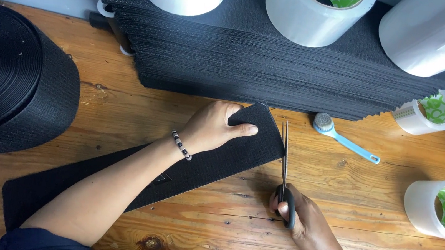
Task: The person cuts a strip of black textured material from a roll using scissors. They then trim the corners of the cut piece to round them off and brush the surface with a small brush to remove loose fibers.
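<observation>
A long black webbing strip (pixel 218 161) lies diagonally on the wooden table (pixel 349 190). My left hand (pixel 214 127) presses flat on the strip near its far end, fingers spread over it. My right hand (pixel 306 221) grips the black handles of a pair of scissors (pixel 285 165). The blades point away from me and run along the strip's right end edge. A beaded bracelet (pixel 181 145) is on my left wrist.
A tall stack of cut black pieces (pixel 273 69) stands behind, with clear tape rolls (pixel 313 12) on top. A big black webbing roll (pixel 10 78) sits left. A blue brush (pixel 344 136) and two tape rolls (pixel 439 208) lie right.
</observation>
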